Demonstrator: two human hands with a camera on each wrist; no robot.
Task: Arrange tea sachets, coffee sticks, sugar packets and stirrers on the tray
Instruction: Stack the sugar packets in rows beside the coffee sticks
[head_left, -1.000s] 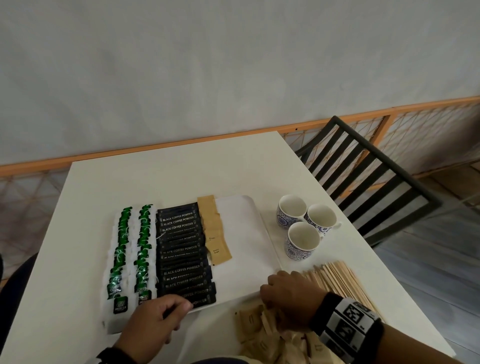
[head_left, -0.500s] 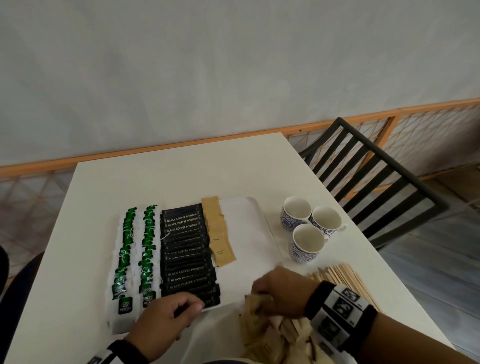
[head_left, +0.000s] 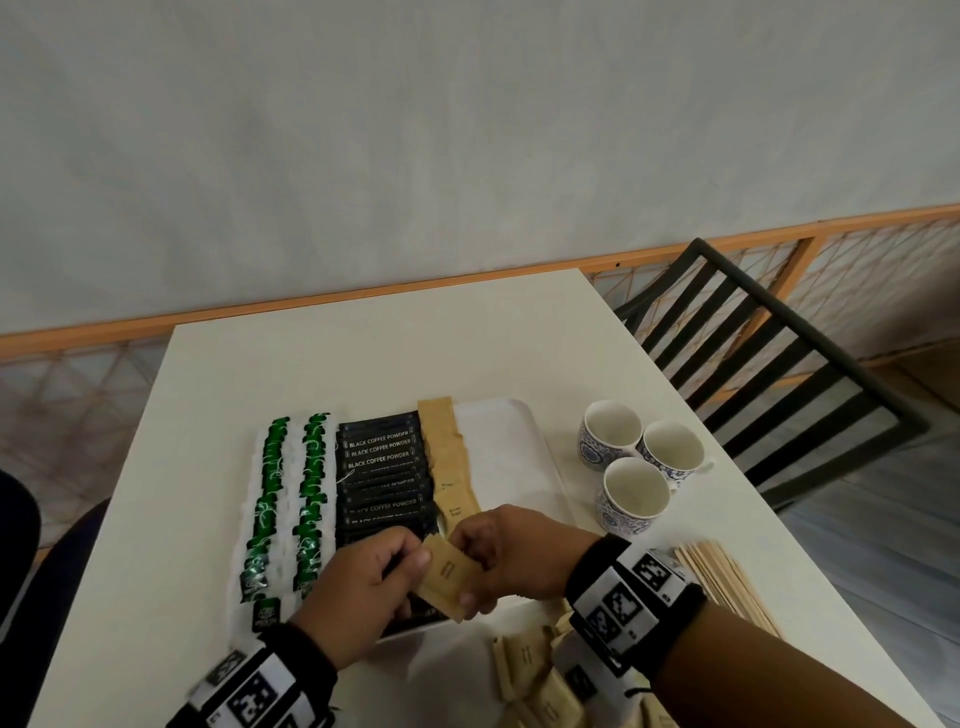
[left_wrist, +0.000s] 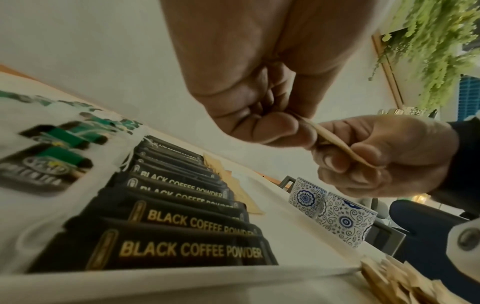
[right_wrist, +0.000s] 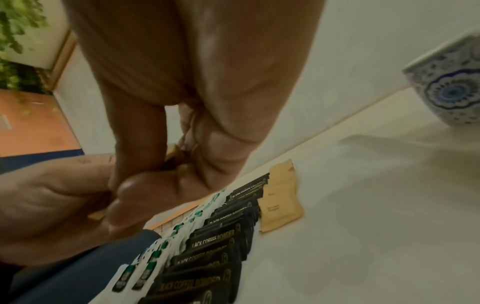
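Observation:
Both hands hold one brown sugar packet (head_left: 445, 575) above the near edge of the white tray (head_left: 511, 447). My left hand (head_left: 358, 587) pinches its left end and my right hand (head_left: 511, 558) pinches its right end; the packet (left_wrist: 337, 144) shows edge-on in the left wrist view. On the tray lie two rows of green tea sachets (head_left: 291, 499), a row of black coffee sticks (head_left: 384, 473) and a short row of sugar packets (head_left: 449, 462). Loose sugar packets (head_left: 535, 675) lie near the table's front edge, with wooden stirrers (head_left: 727, 577) to their right.
Three blue-patterned cups (head_left: 636, 467) stand right of the tray. A black slatted chair (head_left: 769, 364) is past the table's right edge. The tray's right part (right_wrist: 363, 205) is bare white. The white table (head_left: 363, 358) reaches back to the wall.
My right hand lifted a sugar packet from the loose pile and brought it left over the tray's near edge. My left hand rose from the tray edge and took its other end.

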